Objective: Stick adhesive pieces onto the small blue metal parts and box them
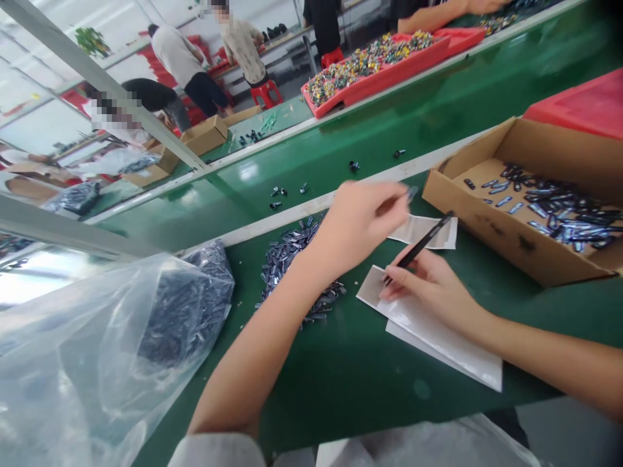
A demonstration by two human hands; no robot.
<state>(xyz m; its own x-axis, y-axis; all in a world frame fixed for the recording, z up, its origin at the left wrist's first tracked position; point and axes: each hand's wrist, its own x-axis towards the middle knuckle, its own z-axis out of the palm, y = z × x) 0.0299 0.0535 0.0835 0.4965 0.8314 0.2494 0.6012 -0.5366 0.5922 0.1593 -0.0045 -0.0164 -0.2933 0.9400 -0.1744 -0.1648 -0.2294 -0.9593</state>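
Note:
My left hand (363,217) is raised over the green table, fingers pinched on a small dark part (411,192) that is blurred by motion, pointing toward the cardboard box (491,224). My right hand (428,285) rests on white paper sheets (452,353) and grips black tweezers (422,243), tips down on the paper. A heap of small dark metal parts (289,256) lies just left of my left forearm.
A clear plastic bag (97,350) holding more dark parts sits at the left. The cardboard box holds several bluish parts (559,211). A green conveyor belt (389,123) carries stray parts. Red trays (379,71) and other people stand beyond it.

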